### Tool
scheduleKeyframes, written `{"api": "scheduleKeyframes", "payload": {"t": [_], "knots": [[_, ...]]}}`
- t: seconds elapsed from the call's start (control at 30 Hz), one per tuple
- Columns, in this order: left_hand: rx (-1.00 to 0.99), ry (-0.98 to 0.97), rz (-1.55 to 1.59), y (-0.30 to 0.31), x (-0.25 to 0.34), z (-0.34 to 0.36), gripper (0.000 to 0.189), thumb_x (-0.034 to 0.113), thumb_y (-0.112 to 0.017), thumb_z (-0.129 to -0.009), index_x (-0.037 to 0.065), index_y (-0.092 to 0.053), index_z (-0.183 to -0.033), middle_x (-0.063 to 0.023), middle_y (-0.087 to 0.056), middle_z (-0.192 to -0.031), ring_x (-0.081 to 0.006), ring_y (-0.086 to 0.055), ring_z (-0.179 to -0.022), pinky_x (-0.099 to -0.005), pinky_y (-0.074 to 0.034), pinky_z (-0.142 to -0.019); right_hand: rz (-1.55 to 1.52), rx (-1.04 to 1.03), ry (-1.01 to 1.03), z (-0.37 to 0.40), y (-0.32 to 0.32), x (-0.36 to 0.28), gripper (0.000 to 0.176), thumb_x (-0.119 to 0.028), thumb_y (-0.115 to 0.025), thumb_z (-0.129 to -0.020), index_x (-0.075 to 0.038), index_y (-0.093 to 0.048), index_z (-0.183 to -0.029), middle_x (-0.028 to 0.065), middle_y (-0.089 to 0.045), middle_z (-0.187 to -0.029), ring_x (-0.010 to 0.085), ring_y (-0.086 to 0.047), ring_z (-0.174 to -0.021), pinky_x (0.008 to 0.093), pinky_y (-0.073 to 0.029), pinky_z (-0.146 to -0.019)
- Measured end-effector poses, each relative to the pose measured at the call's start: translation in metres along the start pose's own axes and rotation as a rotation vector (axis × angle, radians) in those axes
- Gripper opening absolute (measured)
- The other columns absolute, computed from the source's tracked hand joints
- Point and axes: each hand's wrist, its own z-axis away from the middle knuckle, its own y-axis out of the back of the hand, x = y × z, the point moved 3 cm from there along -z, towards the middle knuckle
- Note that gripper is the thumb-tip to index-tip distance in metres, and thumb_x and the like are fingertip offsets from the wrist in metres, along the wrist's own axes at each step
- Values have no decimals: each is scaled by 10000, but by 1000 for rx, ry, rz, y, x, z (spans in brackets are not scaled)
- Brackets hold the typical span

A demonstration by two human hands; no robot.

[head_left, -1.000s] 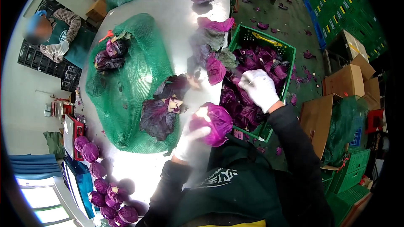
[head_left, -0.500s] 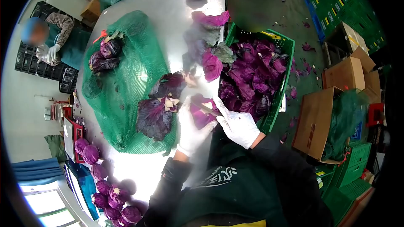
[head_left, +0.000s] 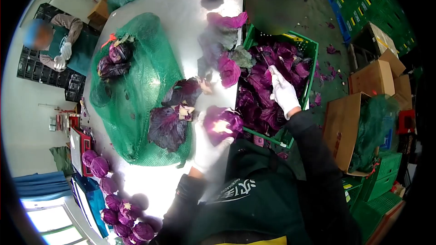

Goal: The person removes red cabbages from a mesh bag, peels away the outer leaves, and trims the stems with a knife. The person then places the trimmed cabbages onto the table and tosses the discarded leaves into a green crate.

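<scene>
My left hand, in a white glove, grips a trimmed red cabbage head at the near edge of the steel table. My right hand, also gloved, is stretched out over the green crate full of purple cabbage leaves. It holds a knife whose thin blade points away from me. Loose outer leaves lie on the green mesh sack just left of the cabbage.
A co-worker in gloves stands at the table's far left. Several trimmed cabbages lie at the near left by a scale. Cardboard boxes and stacked green crates stand to the right. Leaf scraps litter the floor.
My right hand has left the cabbage and swung right and away over the crate with the knife. My left hand keeps hold of the cabbage, turned slightly.
</scene>
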Motion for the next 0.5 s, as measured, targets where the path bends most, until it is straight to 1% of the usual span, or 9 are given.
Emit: {"api": "scheduleKeyframes", "payload": {"t": [0.1, 0.13, 0.17, 0.2, 0.27, 0.33, 0.4, 0.43, 0.5], "knots": [[43, 4, -37, 0, 1, -3, 995, 34, -835, -694, 32, -216, -1473, -157, -364, -1421, -247, -443, -1288, -386, -372, -1109, 168, -28, 191, 34, -15, -20, 639, -381, -495, -1007, -185, -233, -1555, 131, -634, -701, 250, -634, -586, 371, -510, -608], [52, 2, -50, -3, 3, -2, 993, 32, -834, -696, 33, -216, -1474, -155, -366, -1420, -246, -446, -1285, -385, -377, -1105, 280, -110, 281, 58, -22, -42, 680, -430, -556, -964, -189, -282, -1538, 139, -664, -803, 294, -641, -645, 375, -521, -643], [62, -3, -62, -6, 4, -3, 991, 30, -832, -697, 35, -216, -1474, -153, -367, -1418, -244, -449, -1283, -383, -383, -1101, 117, -216, 358, 75, -38, -41, 707, -481, -600, -927, -182, -336, -1510, 157, -658, -987, 313, -658, -827, 385, -532, -740], [55, 0, -65, -6, 3, -3, 992, 30, -832, -699, 35, -214, -1475, -151, -367, -1418, -241, -446, -1285, -381, -383, -1101, 414, -286, 378, 89, -42, -56, 752, -495, -666, -879, -151, -382, -1484, 153, -613, -1072, 295, -636, -967, 378, -525, -825], [42, 7, -72, -5, -1, -3, 994, 30, -831, -703, 37, -210, -1478, -145, -367, -1418, -237, -441, -1288, -379, -384, -1100, 375, -269, 468, 95, -60, -48, 664, -437, -710, -861, -125, -493, -1406, 136, -590, -1077, 292, -610, -1025, 379, -509, -876], [59, 81, 123, -1, 2, -5, 946, 32, -817, -722, 35, -238, -1470, -131, -380, -1405, -235, -445, -1280, -380, -389, -1096, 193, -187, 594, 84, -64, -40, 462, -357, -717, -870, -109, -619, -1247, 112, -601, -1024, 268, -631, -942, 355, -529, -816], [86, 147, 224, 7, 4, -8, 915, 37, -807, -737, 33, -254, -1466, -126, -401, -1387, -236, -447, -1276, -377, -388, -1096, 144, -97, 579, 77, -52, -31, 210, -220, -703, -882, -90, -683, -1045, 85, -625, -957, 194, -629, -748, 318, -529, -644], [102, 330, 611, 7, 15, -5, 843, 40, -777, -768, 48, -292, -1457, -117, -434, -1370, -244, -457, -1266, -402, -408, -1079, 106, -98, 452, 71, -44, -22, 166, -177, -697, -869, -94, -692, -1012, 88, -642, -939, 199, -631, -749, 327, -528, -631], [105, 388, 892, 15, 5, -5, 679, -29, -679, -820, 79, -375, -1417, -117, -490, -1335, -257, -529, -1195, -411, -446, -1045, 200, 101, 454, 45, -19, -3, 114, -151, -680, -849, -92, -689, -946, 104, -658, -881, 266, -638, -787, 358, -525, -702]]}}
